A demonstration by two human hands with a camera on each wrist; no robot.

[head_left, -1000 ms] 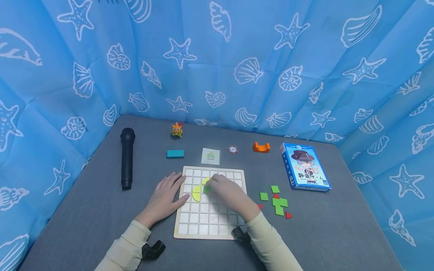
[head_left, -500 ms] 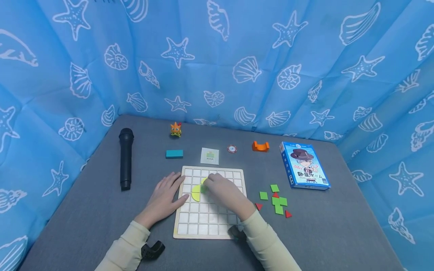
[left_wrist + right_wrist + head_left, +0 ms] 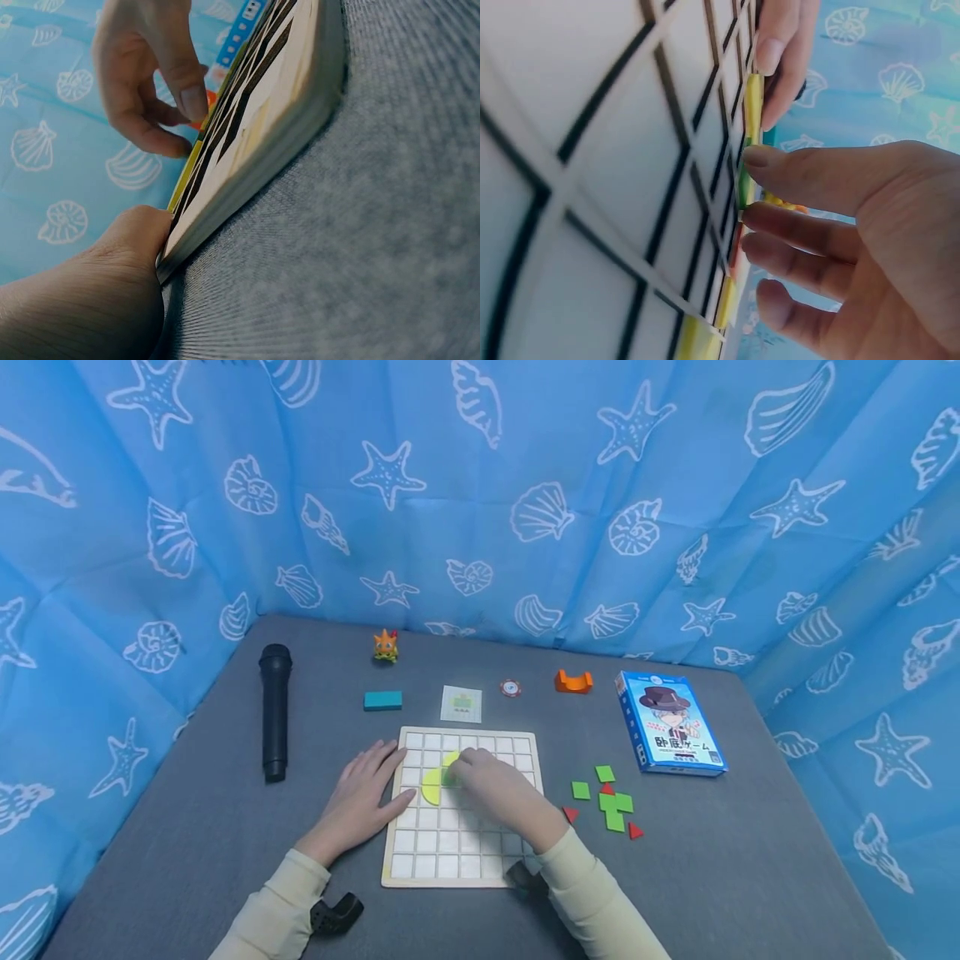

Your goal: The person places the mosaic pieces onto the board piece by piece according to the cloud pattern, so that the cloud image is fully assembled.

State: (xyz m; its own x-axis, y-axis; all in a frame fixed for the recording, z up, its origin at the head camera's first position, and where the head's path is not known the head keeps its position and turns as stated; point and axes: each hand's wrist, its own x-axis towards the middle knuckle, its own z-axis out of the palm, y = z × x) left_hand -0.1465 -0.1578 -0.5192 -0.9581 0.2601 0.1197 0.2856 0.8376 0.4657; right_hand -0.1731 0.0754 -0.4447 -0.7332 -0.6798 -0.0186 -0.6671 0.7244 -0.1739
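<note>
A white gridded board [image 3: 427,864] with a pale wooden rim lies on the grey table. My left hand [image 3: 360,802] rests at its left edge, thumb on the rim and fingers spread along the side. Over the board's upper middle, my right hand [image 3: 498,789] pinches a green square tile [image 3: 744,180] between thumb and fingertips, low against the grid. Beside it lie yellow curved tiles [image 3: 431,787] in the board. The right wrist view also shows a bit of red [image 3: 738,249] and more yellow [image 3: 724,304] past the fingers; my hand hides these in the head view.
Right of the board lie loose green squares [image 3: 615,821] and red triangles [image 3: 635,831]. Behind it are a pattern card [image 3: 461,704], teal block [image 3: 382,701], poker chip [image 3: 510,688], orange arch [image 3: 573,682] and figurine [image 3: 386,647]. A microphone [image 3: 275,714] lies left, a blue game box [image 3: 670,722] right.
The whole head view has shifted slightly. My right hand stays over the same green tile with only small finger movement, and my left hand keeps its place at the board's edge.
</note>
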